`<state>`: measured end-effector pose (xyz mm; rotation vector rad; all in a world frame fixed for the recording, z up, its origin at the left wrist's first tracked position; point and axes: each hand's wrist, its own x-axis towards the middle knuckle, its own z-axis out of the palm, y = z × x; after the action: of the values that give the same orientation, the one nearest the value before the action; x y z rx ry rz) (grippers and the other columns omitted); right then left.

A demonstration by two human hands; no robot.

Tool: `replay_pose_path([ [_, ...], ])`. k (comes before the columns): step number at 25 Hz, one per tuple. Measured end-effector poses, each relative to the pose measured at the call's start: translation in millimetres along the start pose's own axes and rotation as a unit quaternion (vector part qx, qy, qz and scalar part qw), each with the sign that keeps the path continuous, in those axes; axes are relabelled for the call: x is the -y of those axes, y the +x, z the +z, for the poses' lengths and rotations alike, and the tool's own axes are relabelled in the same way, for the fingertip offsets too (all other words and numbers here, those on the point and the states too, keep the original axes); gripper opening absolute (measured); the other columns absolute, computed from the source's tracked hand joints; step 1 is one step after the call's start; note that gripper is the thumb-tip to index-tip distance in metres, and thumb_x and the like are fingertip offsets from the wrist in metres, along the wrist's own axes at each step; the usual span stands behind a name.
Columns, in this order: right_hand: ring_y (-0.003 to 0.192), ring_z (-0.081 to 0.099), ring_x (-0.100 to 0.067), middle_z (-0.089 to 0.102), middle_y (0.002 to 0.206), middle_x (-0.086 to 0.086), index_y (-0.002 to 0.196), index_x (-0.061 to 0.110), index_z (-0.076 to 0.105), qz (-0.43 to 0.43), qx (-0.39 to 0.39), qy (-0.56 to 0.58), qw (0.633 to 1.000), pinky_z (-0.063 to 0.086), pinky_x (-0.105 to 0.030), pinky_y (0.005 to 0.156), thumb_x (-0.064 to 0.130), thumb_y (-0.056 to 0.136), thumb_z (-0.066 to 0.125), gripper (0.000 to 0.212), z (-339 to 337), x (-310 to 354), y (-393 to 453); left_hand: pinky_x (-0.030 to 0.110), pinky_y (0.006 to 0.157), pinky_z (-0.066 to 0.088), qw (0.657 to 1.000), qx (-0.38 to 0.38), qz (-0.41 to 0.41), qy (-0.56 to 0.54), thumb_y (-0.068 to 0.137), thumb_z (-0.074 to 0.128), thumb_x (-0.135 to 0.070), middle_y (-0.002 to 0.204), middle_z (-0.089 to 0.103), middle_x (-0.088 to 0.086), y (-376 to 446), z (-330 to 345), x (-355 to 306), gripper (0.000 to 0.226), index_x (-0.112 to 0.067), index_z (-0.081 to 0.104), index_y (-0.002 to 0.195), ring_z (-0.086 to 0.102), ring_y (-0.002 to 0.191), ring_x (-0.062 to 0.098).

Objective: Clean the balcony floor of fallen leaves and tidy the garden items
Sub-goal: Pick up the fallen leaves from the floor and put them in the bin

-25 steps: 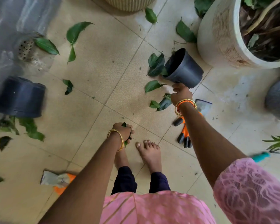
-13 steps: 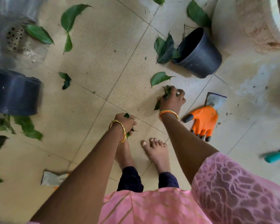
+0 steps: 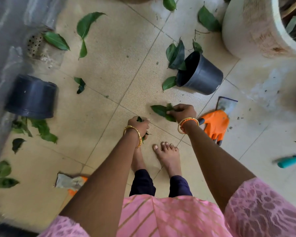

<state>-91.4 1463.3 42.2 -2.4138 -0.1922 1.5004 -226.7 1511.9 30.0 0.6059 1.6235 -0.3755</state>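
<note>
Clutter is the main hazard on this tiled balcony floor [image 3: 109, 53], taken from the biggest thing down. The large white planter [image 3: 249, 29] at upper right stands close behind the tipped black nursery pot [image 3: 202, 77], which lies on its side with its mouth toward several leaves; a careless reach past it could roll it further or scatter those leaves. A second black pot [image 3: 31, 96] lies tipped at the left edge of the frame, with more leaves just below it.

The orange work glove [image 3: 215, 124] lies on the tiles just right of the right hand [image 3: 182, 112]. Its partner glove [image 3: 70, 182] lies lower left, and a teal-handled tool [image 3: 289, 161] sits at the right edge. The person's feet are bare, so stepping back onto either could mean a slip or a jab.

The right hand's grip is closed round a bunch of picked leaves [image 3: 161, 110] low over the floor at centre frame. The left hand [image 3: 139, 125], just beside it, is clenched on a smaller wad of leaves [image 3: 139, 119]. Both fists look full, so adding more risks dropping some. Loose leaves [image 3: 85, 24] remain at upper left, one beside the floor drain [image 3: 33, 45], which they could block.
</note>
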Motion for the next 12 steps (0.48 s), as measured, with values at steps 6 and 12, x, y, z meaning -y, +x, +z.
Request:
replay_pose_path([
  [6, 0.065, 0.06, -0.021, 0.062, 0.064, -0.008, 0.059, 0.017, 0.063, 0.055, 0.021, 0.193, 0.979, 0.057, -0.035, 0.073, 0.007, 0.068, 0.081, 0.023, 18.2, 2.3, -46.1, 0.025, 0.055, 0.046, 0.993, -0.013, 0.11, 0.038, 0.087, 0.053, -0.058, 0.066, 0.055, 0.0, -61.4, -1.5, -12.0, 0.046, -0.014, 0.067, 0.087, 0.051, 0.062, 0.015],
  [12, 0.067, 0.056, -0.018, 0.061, 0.071, -0.01, 0.072, 0.007, 0.067, 0.016, 0.084, 0.145, 0.986, 0.053, -0.031, 0.068, -0.005, 0.083, 0.054, 0.021, 21.6, 63.2, -97.2, 0.035, 0.074, 0.049, 0.976, -0.179, 0.122, -0.017, 0.089, 0.056, -0.044, 0.087, 0.067, 0.012, -88.0, -16.0, -29.1, 0.037, -0.009, 0.062, 0.079, 0.061, 0.086, 0.031],
])
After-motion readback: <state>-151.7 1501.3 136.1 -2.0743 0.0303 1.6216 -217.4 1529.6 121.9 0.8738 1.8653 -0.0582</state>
